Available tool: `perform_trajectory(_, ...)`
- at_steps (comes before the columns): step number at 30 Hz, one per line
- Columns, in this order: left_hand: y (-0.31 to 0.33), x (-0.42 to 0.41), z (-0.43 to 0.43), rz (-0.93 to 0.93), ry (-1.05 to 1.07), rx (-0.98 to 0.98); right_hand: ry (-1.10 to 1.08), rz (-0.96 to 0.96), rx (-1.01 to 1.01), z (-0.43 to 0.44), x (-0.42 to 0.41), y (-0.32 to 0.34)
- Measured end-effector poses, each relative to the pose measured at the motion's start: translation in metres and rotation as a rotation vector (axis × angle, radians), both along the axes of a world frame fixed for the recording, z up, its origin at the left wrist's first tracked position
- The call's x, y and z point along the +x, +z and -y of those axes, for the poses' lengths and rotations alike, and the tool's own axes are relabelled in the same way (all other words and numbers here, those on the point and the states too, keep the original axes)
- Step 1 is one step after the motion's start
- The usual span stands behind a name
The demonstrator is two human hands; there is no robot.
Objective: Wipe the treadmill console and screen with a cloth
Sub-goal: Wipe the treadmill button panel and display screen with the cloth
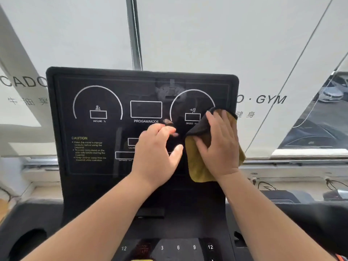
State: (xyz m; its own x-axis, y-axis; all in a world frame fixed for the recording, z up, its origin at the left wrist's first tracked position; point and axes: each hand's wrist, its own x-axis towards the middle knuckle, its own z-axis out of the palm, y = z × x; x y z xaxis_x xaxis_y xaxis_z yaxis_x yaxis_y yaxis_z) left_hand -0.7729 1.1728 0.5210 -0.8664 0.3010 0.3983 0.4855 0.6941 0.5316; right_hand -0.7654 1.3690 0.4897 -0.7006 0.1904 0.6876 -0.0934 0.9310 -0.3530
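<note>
The treadmill's black glossy screen (105, 129) stands upright in front of me, printed with white dials, boxes and a caution text. My right hand (220, 146) lies flat on a cloth (197, 166), mustard yellow on one side and black on the other, pressing it against the screen's right part below the speed dial. My left hand (156, 153) hovers at the screen's lower middle with fingers spread, fingertips near the cloth's dark edge, holding nothing. The console deck (178, 247) with numbered keys is at the bottom edge.
Behind the screen hangs a white window blind (207, 34) with gym lettering and a pull cord. A window sill with cables runs at the right. A round cup holder (28, 243) sits at the lower left of the console. Parked cars show outside at the far right.
</note>
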Motion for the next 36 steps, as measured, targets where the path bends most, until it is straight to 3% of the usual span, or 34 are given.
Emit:
perform_trajectory(5, -0.022, -0.008, 0.037, -0.191, 0.201, -0.135, -0.145, 0.124, 0.170, -0.022, -0.023, -0.003)
perform_trajectory(14, -0.040, -0.016, 0.081, -0.152, 0.406, -0.175, -0.201, 0.201, 0.355, 0.019, -0.079, 0.082)
perform_trajectory(22, -0.055, -0.011, 0.076, -0.146, 0.352, -0.279, -0.053, 0.257, 0.581, 0.039, -0.025, -0.016)
perform_trajectory(26, -0.060, -0.011, 0.072, -0.149, 0.329, -0.277, -0.134, 0.277, 0.503, -0.001, -0.010, -0.026)
perform_trajectory(30, -0.064, -0.012, 0.074, -0.138, 0.333, -0.279, -0.247, 0.255, 0.338, -0.021, -0.030, 0.015)
perform_trajectory(36, -0.066, -0.015, 0.083, -0.139, 0.326, -0.278, -0.293, 0.192, 0.291, 0.006, -0.074, 0.078)
